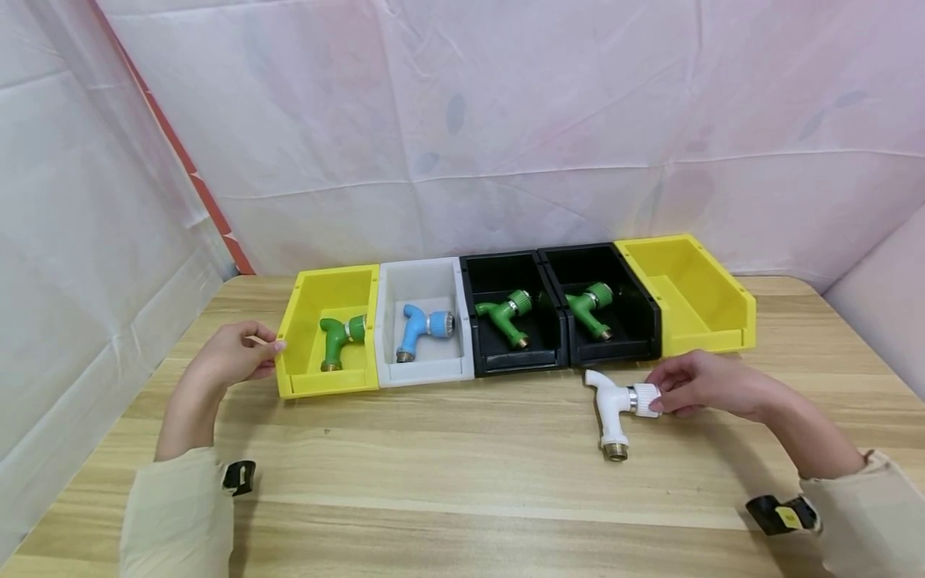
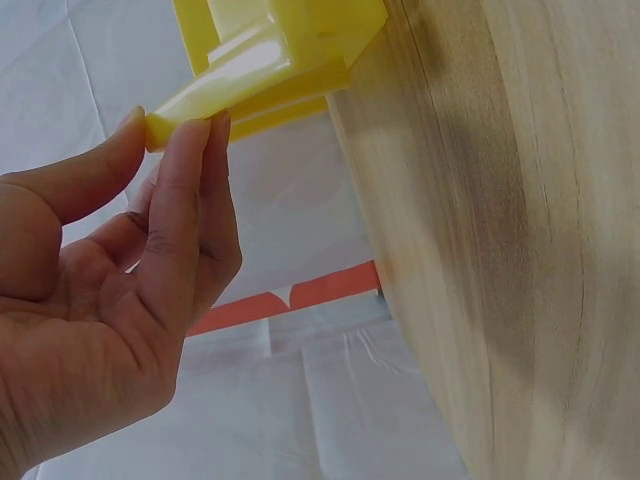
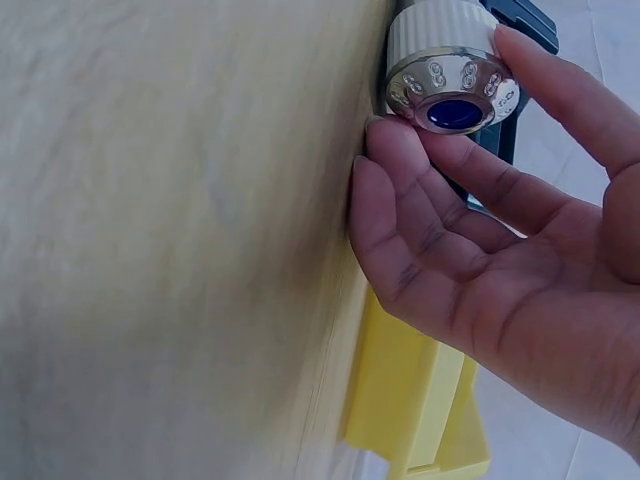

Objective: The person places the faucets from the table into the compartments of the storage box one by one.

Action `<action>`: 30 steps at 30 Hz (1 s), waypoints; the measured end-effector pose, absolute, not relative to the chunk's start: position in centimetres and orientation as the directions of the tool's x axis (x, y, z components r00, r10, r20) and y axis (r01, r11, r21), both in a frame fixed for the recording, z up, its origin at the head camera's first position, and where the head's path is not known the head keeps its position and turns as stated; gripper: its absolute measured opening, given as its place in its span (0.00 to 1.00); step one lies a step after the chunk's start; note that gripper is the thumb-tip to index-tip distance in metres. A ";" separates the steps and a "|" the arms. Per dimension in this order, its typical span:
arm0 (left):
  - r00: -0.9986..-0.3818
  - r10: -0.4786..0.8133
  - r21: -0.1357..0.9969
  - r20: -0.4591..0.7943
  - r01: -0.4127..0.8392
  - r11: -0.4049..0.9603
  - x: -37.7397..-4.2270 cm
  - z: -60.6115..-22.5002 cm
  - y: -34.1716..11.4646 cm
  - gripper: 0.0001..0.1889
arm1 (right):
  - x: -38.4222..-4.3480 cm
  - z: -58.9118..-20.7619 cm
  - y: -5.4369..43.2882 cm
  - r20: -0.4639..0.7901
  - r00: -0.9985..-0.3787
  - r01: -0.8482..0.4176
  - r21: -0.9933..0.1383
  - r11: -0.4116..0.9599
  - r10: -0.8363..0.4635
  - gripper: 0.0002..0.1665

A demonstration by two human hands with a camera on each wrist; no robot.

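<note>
My right hand (image 1: 711,385) pinches the ribbed knob of a white tap (image 1: 613,408) between thumb and fingers. The tap overlaps the wood just in front of the black bins, its brass threaded end pointing towards me. In the right wrist view the knob (image 3: 440,35) shows a chrome end with a dark blue centre. At the far left, my left hand (image 1: 242,353) pinches the side edge of a yellow bin (image 1: 292,385); the left wrist view shows thumb and fingertips on that yellow rim (image 2: 215,90). A green tap (image 1: 336,341) lies inside this bin.
Joined in the row are a grey-white bin (image 1: 426,373) with a blue tap (image 1: 415,329), two black bins (image 1: 516,361) (image 1: 617,352) each with a green tap (image 1: 508,315) (image 1: 591,309), and a yellow bin (image 1: 704,341) at the right end. White sheeting (image 1: 506,120) hangs behind the wooden table (image 1: 433,482).
</note>
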State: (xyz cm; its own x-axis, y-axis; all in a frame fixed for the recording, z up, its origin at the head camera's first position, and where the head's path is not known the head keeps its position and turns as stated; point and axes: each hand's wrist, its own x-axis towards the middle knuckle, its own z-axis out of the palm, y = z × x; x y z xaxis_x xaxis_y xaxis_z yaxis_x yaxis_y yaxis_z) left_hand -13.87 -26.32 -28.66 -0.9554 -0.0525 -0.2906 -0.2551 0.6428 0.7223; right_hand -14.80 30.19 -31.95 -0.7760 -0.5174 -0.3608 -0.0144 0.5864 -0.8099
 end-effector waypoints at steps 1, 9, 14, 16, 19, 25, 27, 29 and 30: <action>-0.955 -0.053 0.721 -0.290 -0.255 0.644 -13.9 -28.7 -26.3 0.17 | -14.8 -32.0 30.2 -0.357 -0.774 -0.023 -0.809 0.587 -0.522 0.20; -0.952 -0.058 0.717 -0.301 -0.266 0.644 -13.8 -28.5 -26.2 0.17 | -14.8 -31.6 30.2 -0.352 -0.743 -0.021 -0.838 0.545 -0.570 0.19; -0.952 -0.061 0.714 -0.301 -0.267 0.648 -13.7 -28.5 -26.1 0.17 | -14.7 -31.3 30.0 -0.380 -0.738 0.041 -0.850 0.525 -0.557 0.20; -0.952 -0.062 0.713 -0.300 -0.267 0.648 -13.7 -28.4 -26.1 0.17 | -14.6 -31.3 29.9 -0.391 -0.744 0.058 -0.845 0.531 -0.542 0.21; -0.952 -0.062 0.715 -0.300 -0.267 0.646 -13.7 -28.4 -26.1 0.18 | -14.5 -31.3 29.8 -0.404 -0.752 0.073 -0.837 0.543 -0.521 0.21; -0.951 -0.060 0.718 -0.302 -0.269 0.642 -13.7 -28.5 -26.1 0.18 | -14.4 -31.3 29.6 -0.426 -0.760 0.107 -0.827 0.551 -0.492 0.21; -0.952 -0.060 0.719 -0.301 -0.267 0.641 -13.8 -28.5 -26.2 0.18 | -14.3 -31.3 29.6 -0.427 -0.760 0.114 -0.830 0.546 -0.490 0.21; -0.953 -0.059 0.720 -0.296 -0.263 0.643 -13.8 -28.6 -26.3 0.17 | -14.4 -31.3 29.7 -0.425 -0.759 0.116 -0.834 0.539 -0.493 0.21; -0.954 -0.058 0.720 -0.295 -0.262 0.643 -13.8 -28.6 -26.3 0.17 | -14.4 -31.3 29.7 -0.425 -0.759 0.119 -0.835 0.537 -0.493 0.21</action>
State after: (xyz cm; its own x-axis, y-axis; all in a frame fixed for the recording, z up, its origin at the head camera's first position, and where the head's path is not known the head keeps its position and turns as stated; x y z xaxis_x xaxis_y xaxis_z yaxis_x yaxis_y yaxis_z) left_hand -13.85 -26.28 -28.59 -0.9537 -0.0583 -0.2952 -0.2621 0.6425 0.7200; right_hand -14.37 29.66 -31.30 -0.7595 -0.4926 -0.4248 0.1187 0.5372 -0.8351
